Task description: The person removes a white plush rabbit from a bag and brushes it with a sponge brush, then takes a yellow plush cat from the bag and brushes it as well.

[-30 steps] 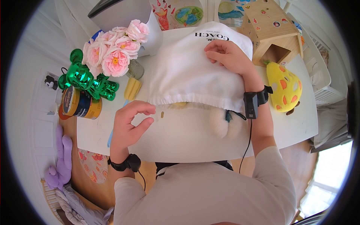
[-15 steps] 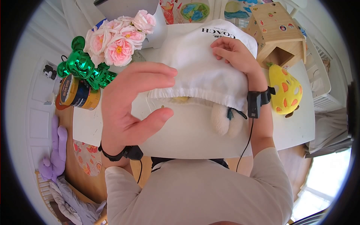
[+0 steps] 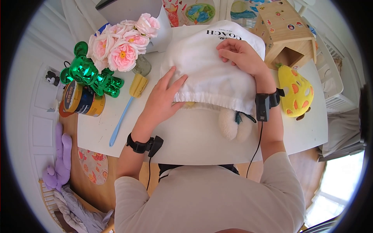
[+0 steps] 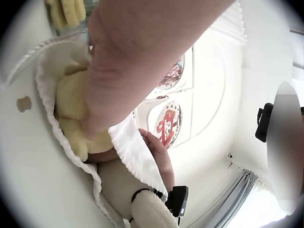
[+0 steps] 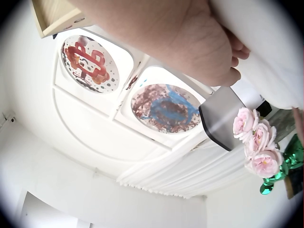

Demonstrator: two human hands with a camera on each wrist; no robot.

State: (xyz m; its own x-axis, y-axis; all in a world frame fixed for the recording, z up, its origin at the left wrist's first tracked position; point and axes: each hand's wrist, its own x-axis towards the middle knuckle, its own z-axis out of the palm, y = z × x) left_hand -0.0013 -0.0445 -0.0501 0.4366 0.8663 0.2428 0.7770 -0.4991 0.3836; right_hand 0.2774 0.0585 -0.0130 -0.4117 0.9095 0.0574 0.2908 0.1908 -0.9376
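Observation:
The white drawstring bag point(image 3: 210, 73) lies on the table, its gathered mouth facing the person. At its left side is the left hand point(image 3: 162, 99), fingers spread over the cloth and thumb by the hem. The left wrist view shows yellow plush point(image 4: 71, 99) inside the mouth, partly hidden by that hand. The right hand point(image 3: 244, 57) rests on the bag's upper right, below the printed letters, fingers loosely bent. Two cream fluffy ends point(image 3: 228, 124) with a dark green cord stick out at the mouth's right. In the right wrist view the right hand point(image 5: 209, 52) touches the white cloth.
Left on the table point(image 3: 194, 145) are a yellow brush point(image 3: 138, 85) with a blue handle, pink flowers point(image 3: 122, 54) in a glass jar, a shiny green figure point(image 3: 83, 70) and a tub point(image 3: 91, 101). Right are a wooden house point(image 3: 283, 27) and a yellow plush point(image 3: 296, 91).
The left hand first rose toward the camera, then came down and right onto the bag's left edge, its fingers spreading. The right hand has stayed on the bag.

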